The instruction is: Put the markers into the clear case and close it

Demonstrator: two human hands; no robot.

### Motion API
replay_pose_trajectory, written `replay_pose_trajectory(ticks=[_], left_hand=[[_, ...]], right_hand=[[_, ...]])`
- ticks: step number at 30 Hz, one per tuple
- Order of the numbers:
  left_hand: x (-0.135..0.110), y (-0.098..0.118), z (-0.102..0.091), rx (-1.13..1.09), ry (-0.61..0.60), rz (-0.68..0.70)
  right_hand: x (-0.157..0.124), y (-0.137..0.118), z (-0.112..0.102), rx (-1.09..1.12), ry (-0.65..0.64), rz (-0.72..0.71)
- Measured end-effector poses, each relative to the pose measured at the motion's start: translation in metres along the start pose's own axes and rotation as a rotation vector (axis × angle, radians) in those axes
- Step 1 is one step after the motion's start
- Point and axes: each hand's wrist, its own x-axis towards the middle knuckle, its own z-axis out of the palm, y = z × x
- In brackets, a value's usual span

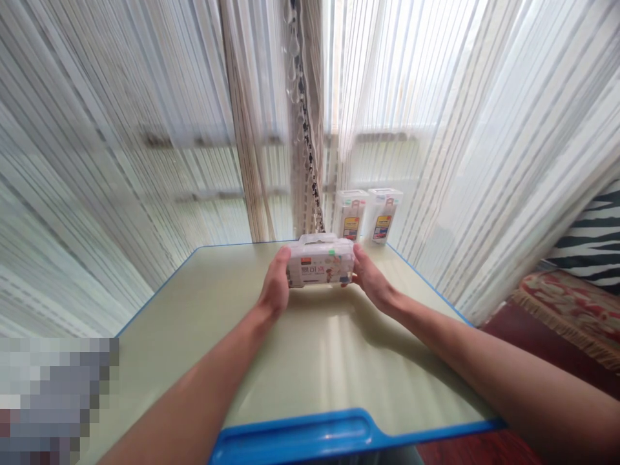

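Observation:
A clear plastic box [320, 261] with a printed label lies on its side near the far middle of the pale green table [203, 310]. My left hand [275, 284] grips the box's left end, fingers curled over its top. My right hand [371, 278] presses against its right end, thumb up at the top corner. Both arms reach straight out across the table.
Two more clear boxes [351, 213] [383, 213] with yellow labels stand upright at the table's far right corner, against striped sheer curtains [145, 161]. A blue tray lip [300, 439] runs along the near edge. A fringed red rug [571, 310] lies on the right.

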Motion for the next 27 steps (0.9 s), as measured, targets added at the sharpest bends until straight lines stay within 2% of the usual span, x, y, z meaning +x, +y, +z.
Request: replay_pose_trajectory(ticks=[6,14,22,27], left_hand=[[-0.001,-0.001,0.000,0.048,0.006,-0.077],[0.000,0.002,-0.002,-0.014,-0.058,-0.049],[0.000,0.005,-0.002,-0.058,-0.051,-0.089],[0.000,0.006,-0.001,-0.072,-0.030,-0.114]], right_hand=[[0.005,0.000,0.000,0.043,-0.009,0.018],[0.005,-0.006,0.001,0.155,0.033,0.099],[0.000,-0.013,0.003,0.095,0.067,0.214],[0.000,-0.012,0.003,0.113,0.108,0.212]])
